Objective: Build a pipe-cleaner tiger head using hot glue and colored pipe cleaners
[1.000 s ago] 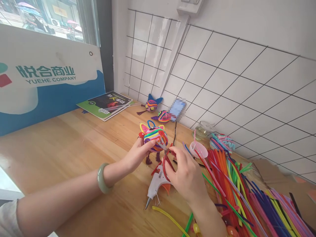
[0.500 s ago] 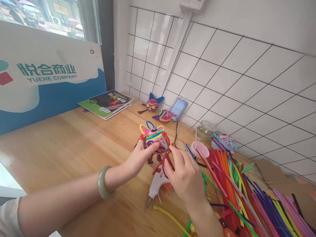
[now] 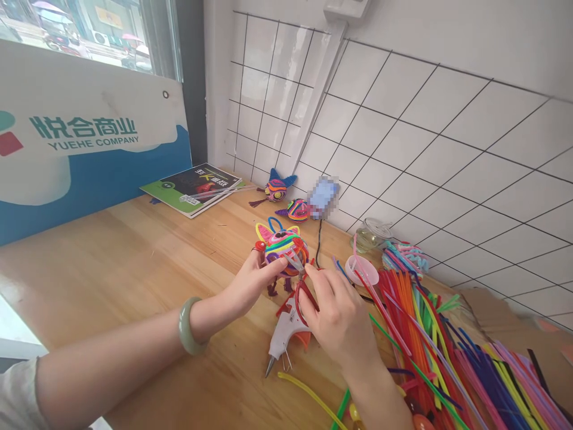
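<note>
My left hand [image 3: 246, 285] holds a round, striped pipe-cleaner animal [image 3: 283, 243] above the table. The animal has pink ears edged in yellow, a blue loop on top and dark red tassels below. With my right hand [image 3: 338, 310] I grip a pair of scissors [image 3: 308, 298] by its red handles. Their blades lie against the animal's front, close to my left thumb, and look slightly parted. Whether anything sits between the blades is too small to make out. Under the scissors, a white glue gun [image 3: 283, 331] rests on the wooden table [image 3: 179, 286].
Pipe cleaners [image 3: 407, 310] in many colours cover the right side, near a pink bowl [image 3: 362, 270] and a glass jar [image 3: 372, 235]. Two finished-looking animals [image 3: 276, 189] stand by the wall beside a blurred phone [image 3: 323, 197]. Books [image 3: 197, 190] lie at the back left.
The animal has tilted or shifted very slightly to the right in my left hand. The scissor blades stay against its front, looking a little wider apart.
</note>
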`<move>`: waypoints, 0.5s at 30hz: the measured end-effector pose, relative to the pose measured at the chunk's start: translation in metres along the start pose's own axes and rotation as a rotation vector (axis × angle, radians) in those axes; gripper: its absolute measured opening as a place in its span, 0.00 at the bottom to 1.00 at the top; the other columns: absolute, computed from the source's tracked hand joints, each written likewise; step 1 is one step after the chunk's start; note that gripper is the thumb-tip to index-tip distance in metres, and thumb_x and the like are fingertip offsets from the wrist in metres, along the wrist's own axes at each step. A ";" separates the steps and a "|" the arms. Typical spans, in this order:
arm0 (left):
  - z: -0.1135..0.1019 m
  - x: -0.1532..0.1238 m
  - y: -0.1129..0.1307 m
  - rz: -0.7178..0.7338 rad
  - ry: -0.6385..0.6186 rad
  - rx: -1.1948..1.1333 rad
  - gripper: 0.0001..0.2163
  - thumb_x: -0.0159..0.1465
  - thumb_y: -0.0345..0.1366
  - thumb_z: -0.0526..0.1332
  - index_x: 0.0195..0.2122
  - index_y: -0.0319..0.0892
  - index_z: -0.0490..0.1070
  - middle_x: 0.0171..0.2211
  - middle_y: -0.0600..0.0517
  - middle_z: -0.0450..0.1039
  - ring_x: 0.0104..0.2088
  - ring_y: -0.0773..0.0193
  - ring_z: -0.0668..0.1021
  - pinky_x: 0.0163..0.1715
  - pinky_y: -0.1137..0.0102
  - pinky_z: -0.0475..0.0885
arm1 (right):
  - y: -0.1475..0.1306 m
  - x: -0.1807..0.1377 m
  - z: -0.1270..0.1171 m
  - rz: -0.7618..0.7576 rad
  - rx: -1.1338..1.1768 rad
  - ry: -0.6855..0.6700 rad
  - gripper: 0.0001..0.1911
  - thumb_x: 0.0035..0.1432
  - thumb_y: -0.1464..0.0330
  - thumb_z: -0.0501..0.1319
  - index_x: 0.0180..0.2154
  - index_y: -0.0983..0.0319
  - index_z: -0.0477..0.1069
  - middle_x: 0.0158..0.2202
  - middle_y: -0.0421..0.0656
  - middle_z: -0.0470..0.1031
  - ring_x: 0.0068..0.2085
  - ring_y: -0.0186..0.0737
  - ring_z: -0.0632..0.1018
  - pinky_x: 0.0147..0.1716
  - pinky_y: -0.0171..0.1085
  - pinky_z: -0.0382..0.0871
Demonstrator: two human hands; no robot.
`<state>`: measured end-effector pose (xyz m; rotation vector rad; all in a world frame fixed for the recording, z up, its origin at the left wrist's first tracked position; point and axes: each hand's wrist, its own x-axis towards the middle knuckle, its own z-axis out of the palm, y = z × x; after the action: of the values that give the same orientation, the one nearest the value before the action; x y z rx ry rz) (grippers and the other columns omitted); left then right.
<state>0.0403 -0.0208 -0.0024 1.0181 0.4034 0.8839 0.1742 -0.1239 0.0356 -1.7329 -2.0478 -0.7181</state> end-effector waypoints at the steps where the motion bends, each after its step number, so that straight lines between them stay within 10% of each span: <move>1: -0.001 0.000 0.000 0.002 -0.004 0.012 0.19 0.59 0.42 0.64 0.48 0.38 0.71 0.35 0.46 0.76 0.36 0.56 0.78 0.38 0.63 0.74 | 0.000 0.000 0.000 -0.008 0.004 0.002 0.14 0.62 0.70 0.56 0.49 0.68 0.67 0.36 0.51 0.73 0.43 0.50 0.75 0.43 0.48 0.72; 15: 0.002 -0.001 0.007 0.029 -0.071 0.011 0.20 0.61 0.41 0.64 0.53 0.42 0.68 0.48 0.43 0.74 0.45 0.52 0.77 0.41 0.63 0.73 | -0.005 -0.001 0.002 0.099 0.226 0.003 0.12 0.65 0.67 0.52 0.46 0.66 0.65 0.35 0.49 0.76 0.35 0.45 0.80 0.31 0.41 0.76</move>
<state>0.0380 -0.0208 0.0046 1.0643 0.3343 0.8691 0.1698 -0.1243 0.0331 -1.6877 -1.9418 -0.4405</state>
